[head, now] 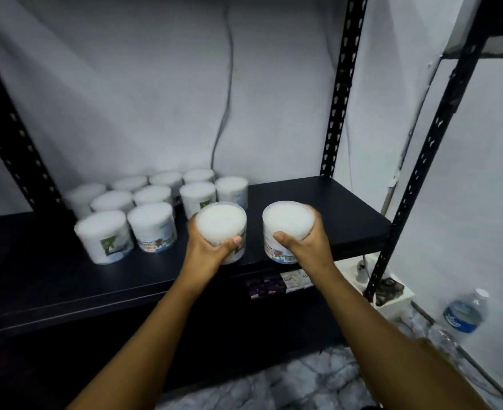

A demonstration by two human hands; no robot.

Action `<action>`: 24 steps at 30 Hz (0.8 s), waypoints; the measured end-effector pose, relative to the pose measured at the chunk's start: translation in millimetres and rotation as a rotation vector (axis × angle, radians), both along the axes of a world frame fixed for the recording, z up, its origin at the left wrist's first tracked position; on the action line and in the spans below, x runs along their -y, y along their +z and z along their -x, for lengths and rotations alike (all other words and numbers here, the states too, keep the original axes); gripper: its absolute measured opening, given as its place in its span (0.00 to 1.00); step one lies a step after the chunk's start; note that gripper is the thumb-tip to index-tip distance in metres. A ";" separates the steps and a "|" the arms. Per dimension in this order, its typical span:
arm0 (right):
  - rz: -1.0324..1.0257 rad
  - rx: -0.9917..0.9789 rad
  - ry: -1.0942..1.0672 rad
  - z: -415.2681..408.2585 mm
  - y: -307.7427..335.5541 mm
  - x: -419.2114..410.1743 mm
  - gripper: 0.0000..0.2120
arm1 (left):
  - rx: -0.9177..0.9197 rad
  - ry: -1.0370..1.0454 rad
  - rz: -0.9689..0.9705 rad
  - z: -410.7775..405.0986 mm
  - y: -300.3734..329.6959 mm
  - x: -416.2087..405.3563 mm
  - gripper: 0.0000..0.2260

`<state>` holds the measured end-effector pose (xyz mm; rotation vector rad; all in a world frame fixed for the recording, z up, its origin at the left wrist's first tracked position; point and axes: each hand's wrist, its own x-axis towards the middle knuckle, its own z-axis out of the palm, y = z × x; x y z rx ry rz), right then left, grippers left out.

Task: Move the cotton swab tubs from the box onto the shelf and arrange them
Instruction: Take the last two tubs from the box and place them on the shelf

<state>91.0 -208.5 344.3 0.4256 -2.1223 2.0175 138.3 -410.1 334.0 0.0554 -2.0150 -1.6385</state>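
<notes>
Fingers (pixel 313 232) wrapped round a tub (pixel 221 232) in each hand, about ten tubs (pixel 155 226) already shelved (pixel 318 208), box unseen, so remainder's perhaps small.

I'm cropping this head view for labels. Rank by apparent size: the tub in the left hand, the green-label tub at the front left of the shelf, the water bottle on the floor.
1. Tub in the left hand and green-label tub: look alike, likely the same product, so no ranking.
2. Water bottle: looks narrower, but it stands farther off, so true size is unsure.
</notes>
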 end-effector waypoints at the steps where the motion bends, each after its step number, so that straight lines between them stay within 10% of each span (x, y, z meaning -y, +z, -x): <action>1: 0.002 0.005 0.020 5.6 -0.2 8.2 0.35 | 0.002 0.012 0.001 3.1 -1.6 7.5 0.43; 24: -0.140 0.127 0.257 87.2 -21.7 72.7 0.37 | 0.095 0.082 0.044 53.5 -25.2 60.1 0.34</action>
